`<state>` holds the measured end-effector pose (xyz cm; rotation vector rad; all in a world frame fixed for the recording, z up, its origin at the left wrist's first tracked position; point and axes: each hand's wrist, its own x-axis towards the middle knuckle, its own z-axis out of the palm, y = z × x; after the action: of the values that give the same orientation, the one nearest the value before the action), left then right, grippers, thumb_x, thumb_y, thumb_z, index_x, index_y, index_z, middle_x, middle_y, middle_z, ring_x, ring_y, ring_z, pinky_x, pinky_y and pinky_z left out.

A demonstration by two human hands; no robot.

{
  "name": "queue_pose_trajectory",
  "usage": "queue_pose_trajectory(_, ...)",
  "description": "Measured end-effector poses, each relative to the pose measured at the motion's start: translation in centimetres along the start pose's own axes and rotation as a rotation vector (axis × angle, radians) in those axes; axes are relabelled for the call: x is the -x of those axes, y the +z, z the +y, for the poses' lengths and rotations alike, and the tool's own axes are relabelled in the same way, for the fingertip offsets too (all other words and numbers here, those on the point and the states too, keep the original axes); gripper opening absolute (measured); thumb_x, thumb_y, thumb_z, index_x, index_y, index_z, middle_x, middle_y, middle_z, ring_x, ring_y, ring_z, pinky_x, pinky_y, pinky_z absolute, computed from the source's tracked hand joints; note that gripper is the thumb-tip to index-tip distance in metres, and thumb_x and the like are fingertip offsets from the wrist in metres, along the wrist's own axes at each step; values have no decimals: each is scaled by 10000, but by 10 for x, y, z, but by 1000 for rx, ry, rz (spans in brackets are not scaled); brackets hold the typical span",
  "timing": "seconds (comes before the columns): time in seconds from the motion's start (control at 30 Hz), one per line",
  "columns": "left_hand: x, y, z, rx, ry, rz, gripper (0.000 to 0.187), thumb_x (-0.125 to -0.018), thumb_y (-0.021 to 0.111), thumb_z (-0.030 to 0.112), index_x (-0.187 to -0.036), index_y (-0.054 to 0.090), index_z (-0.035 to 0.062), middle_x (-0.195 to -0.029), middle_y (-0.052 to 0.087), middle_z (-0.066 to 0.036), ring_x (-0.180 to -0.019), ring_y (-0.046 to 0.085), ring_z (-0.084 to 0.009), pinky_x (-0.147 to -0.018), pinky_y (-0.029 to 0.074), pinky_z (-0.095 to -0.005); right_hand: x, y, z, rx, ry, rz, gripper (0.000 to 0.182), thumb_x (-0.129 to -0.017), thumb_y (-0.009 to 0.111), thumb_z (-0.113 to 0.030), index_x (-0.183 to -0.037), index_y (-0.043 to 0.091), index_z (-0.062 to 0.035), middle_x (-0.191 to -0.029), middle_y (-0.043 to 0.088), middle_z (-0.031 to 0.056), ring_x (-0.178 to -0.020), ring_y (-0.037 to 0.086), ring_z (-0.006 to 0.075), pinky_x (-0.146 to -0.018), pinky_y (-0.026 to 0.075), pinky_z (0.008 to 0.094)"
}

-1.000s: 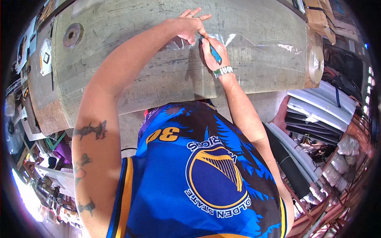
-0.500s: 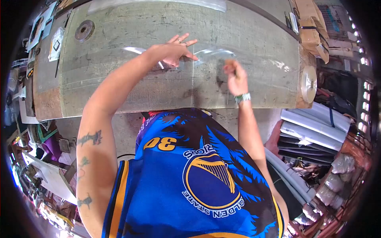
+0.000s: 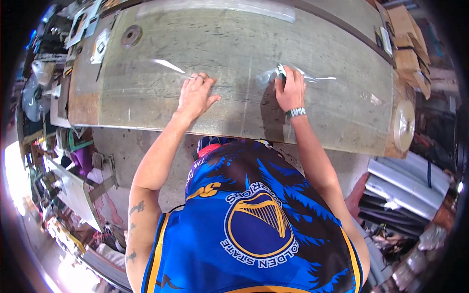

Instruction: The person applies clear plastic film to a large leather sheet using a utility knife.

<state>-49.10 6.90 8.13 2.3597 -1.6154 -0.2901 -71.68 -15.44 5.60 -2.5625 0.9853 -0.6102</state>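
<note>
My left hand (image 3: 197, 95) lies palm down on the worktable (image 3: 229, 44), fingers forward and thumb apart, holding nothing. It rests by a strip of clear plastic film (image 3: 168, 65) with a bright glare on it. To the right, my right hand (image 3: 292, 90) is curled with its fingertips down on a small whitish, crumpled-looking thing (image 3: 281, 70), partly hidden by the fingers; its kind is not plain. Clear film (image 3: 265, 78) bunches beside these fingers, and more of it spreads rightward.
A round metal disc (image 3: 131, 36) sits at the back left. Clear plastic sheeting (image 3: 220, 7) lies along the far edge. A roll of clear tape or film (image 3: 404, 126) stands at the right end, near cardboard (image 3: 409, 53). Silvery rolls (image 3: 405, 183) are stacked below right.
My left hand has moved back and left from the middle and lies flat. My right hand has reached forward onto the film, around the small whitish thing. The view has shifted.
</note>
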Motion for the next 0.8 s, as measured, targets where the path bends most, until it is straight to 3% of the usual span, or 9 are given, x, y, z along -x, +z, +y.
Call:
queue_pose_trajectory(0.07,1,-1,0,3,-48,-9,430,-798,811,357,-1137,694,121,-1103,673,-86,-1124,609,-311,-987,453,-448,2,1,-23,-116,-151,29,470,-851,724,-170,-1283,580,-59,-1220,604,187,-1135,556,374,-919,448,508)
queue_pose_trajectory(0.1,2,3,-2,39,-51,32,274,-810,801,318,-956,709,106,-937,714,-75,-1011,664,-299,-917,484,-436,0,1,-36,-193,-197,-28,476,-857,726,-179,-1295,586,-53,-1232,610,187,-1137,562,385,-940,461,493)
queue_pose_trajectory(0.2,1,11,-10,159,-52,-93,183,-825,771,264,-898,719,104,-896,728,-103,-952,688,-311,-872,508,-447,-1,19,-67,-443,-240,-229,485,-870,731,-203,-1307,591,-45,-1260,605,195,-1156,560,408,-981,472,471)
queue_pose_trajectory(0.23,0,8,-7,242,-48,-75,150,-828,753,241,-877,723,103,-879,729,-115,-918,693,-322,-856,515,-453,-2,25,-76,-515,-234,-257,456,-887,753,-260,-1261,633,-29,-1203,661,190,-1129,627,350,-976,501,434)
queue_pose_trajectory(0.33,-9,-4,3,387,27,46,128,-821,733,228,-873,733,111,-833,724,-125,-854,693,-345,-858,518,-465,-12,35,-95,-805,17,-646,368,-908,760,-242,-1188,670,-21,-1083,727,162,-1005,702,255,-879,543,376)
queue_pose_trajectory(0.43,-22,-28,0,320,-38,-9,193,-831,745,306,-851,730,115,-867,732,-119,-923,693,-329,-862,519,-472,-30,27,-117,-777,-47,-546,224,-929,749,-179,-1074,700,-16,-925,757,113,-858,725,163,-758,556,308)
queue_pose_trajectory(0.57,-39,-43,-25,430,-60,-59,207,-816,751,303,-827,726,98,-847,736,-108,-917,693,-329,-886,502,-463,-67,8,-147,-626,96,-638,100,-931,731,-102,-961,692,-14,-834,742,81,-768,687,105,-671,538,278)
queue_pose_trajectory(0.67,-51,-45,-48,556,-37,-4,221,-785,773,265,-831,731,53,-795,733,-116,-822,709,-312,-802,534,-431,-80,29,-150,-669,56,-610,88,-931,724,-93,-961,686,-19,-824,733,84,-745,672,117,-675,536,294)
queue_pose_trajectory(0.8,-76,-69,-80,833,-76,-184,226,-784,804,236,-882,751,39,-772,729,-106,-738,696,-228,-717,537,-368,-111,31,-158,-620,92,-555,109,-934,709,-113,-950,659,-18,-762,677,76,-702,620,132,-674,515,317)
